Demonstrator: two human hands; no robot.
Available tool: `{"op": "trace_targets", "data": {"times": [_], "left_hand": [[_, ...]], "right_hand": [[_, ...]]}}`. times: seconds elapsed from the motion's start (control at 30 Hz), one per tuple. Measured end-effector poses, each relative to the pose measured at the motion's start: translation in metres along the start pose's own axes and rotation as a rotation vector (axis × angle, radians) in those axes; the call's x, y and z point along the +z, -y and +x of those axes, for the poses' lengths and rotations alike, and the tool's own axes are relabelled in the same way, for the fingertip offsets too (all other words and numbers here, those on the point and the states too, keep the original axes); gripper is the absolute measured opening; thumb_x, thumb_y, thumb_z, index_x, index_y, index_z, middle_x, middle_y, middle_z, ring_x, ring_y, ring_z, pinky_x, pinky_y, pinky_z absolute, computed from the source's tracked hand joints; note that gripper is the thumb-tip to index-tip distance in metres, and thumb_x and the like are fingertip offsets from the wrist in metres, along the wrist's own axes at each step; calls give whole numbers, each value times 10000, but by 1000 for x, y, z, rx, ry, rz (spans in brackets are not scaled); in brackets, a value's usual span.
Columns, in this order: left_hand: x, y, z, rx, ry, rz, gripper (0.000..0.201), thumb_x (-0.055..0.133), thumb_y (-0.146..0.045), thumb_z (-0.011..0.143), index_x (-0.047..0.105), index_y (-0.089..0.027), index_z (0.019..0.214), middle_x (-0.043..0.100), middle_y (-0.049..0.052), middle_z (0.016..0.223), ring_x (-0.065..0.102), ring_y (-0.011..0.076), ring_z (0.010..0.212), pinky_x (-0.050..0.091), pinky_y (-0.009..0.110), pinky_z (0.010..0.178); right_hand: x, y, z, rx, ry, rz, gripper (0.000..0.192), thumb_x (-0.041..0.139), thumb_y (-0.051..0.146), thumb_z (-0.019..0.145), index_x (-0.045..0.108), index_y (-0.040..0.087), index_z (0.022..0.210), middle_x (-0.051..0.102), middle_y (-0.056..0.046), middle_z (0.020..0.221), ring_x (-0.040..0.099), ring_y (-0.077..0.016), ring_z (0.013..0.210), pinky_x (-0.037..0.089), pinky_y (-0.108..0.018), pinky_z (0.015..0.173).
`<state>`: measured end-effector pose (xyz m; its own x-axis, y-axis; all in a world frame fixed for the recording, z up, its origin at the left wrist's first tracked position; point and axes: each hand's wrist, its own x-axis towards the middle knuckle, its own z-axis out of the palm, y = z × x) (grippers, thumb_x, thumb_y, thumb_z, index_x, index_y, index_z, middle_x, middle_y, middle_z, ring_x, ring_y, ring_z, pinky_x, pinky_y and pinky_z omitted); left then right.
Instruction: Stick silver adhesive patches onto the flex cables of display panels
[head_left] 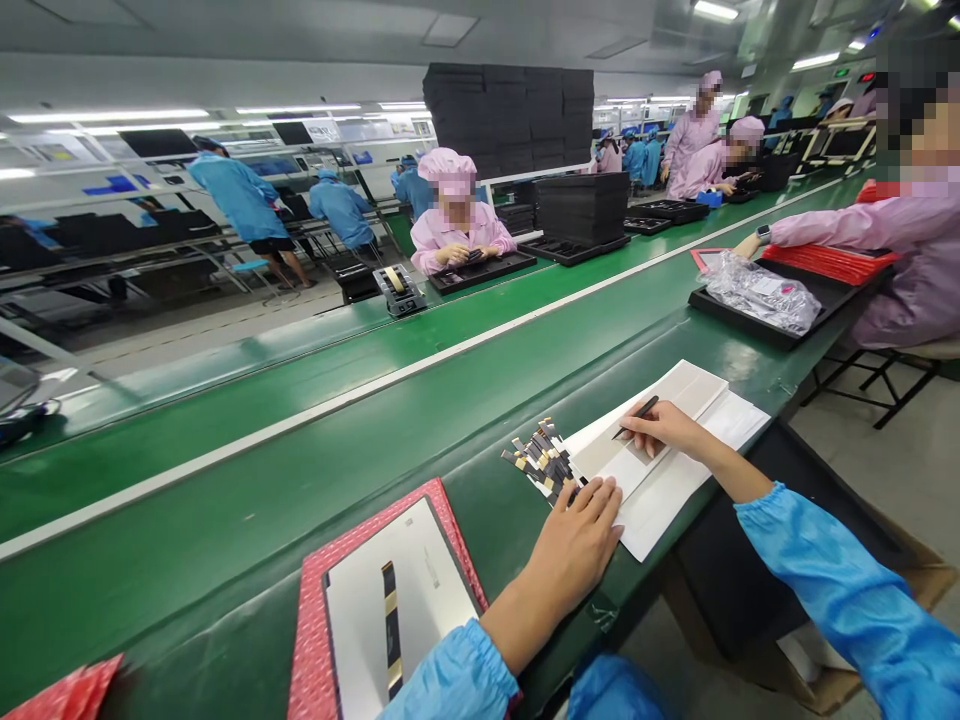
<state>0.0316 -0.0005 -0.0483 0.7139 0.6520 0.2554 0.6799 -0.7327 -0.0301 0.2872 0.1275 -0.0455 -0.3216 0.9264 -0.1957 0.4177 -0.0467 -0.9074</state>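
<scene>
My right hand (660,430) is closed around black tweezers (646,406), their tip pointing down at a beige strip on a stack of white sheets (694,385). Fingers stretched out, my left hand (576,540) lies flat on the near left edge of the sheets. Just beyond its fingertips is a loose pile of black flex cables (540,455) with gold-coloured ends. To the left, a pale flat panel (435,575) rests on red bubble wrap (311,610), and one flex cable (391,630) lies along the panel.
A green conveyor belt (360,440) runs beyond my bench. At right, a black tray (780,330) holds a clear bag (761,290) and red bubble pouches (829,262). A co-worker in pink (461,225) sits across, near a tape dispenser (400,290). More red wrap (64,695) lies lower left.
</scene>
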Motion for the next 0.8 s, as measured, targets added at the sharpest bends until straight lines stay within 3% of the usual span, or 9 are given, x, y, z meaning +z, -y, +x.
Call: {"op": "trace_targets", "data": {"times": [0.13,0.27,0.4,0.5,0.67,0.8], "left_hand": [[2,1,0,14,-51,32,456,305,-443,1041,372,-298,1468,511,-19,1480,526,155,1361,477,381,1128],[4,2,0,12,-60,-12,467,319,-437,1040,327,-305,1488,507,-7,1485,509,154,1374,426,382,1165],[0,2,0,-34,-22,-194,471,326,-443,1033,275,-367,1495,485,-4,1499,499,199,1381,446,473,1134],[-11,3,4,-75,32,-382,439,334,-471,1024,329,-405,1459,516,4,1471,513,246,1361,436,546,1106],[-20,20,40,-196,-32,-597,418,354,-476,1017,422,-369,1416,605,31,1377,528,227,1335,396,479,1118],[-14,45,82,-442,-76,-822,451,455,-511,977,508,-278,1359,663,31,1313,564,182,1308,376,386,1128]], "right_hand": [[-2,3,0,14,2,-40,278,572,322,1025,656,130,841,618,98,601,546,-12,390,469,-131,392],[1,6,-7,-90,-49,-41,262,647,344,964,655,137,804,614,96,535,581,-35,391,487,-145,399],[8,10,-20,-224,-157,-58,263,678,412,882,692,153,845,687,45,612,670,-91,504,527,-177,470],[15,13,-29,-308,-205,-106,238,671,397,868,725,166,850,694,51,635,661,-88,509,518,-186,500],[22,14,-36,-414,-236,-203,202,664,360,879,752,183,840,695,61,623,635,-89,505,514,-201,535],[22,13,-38,-485,-272,-281,148,693,343,858,767,217,837,753,46,749,649,-104,594,522,-216,613]]}}
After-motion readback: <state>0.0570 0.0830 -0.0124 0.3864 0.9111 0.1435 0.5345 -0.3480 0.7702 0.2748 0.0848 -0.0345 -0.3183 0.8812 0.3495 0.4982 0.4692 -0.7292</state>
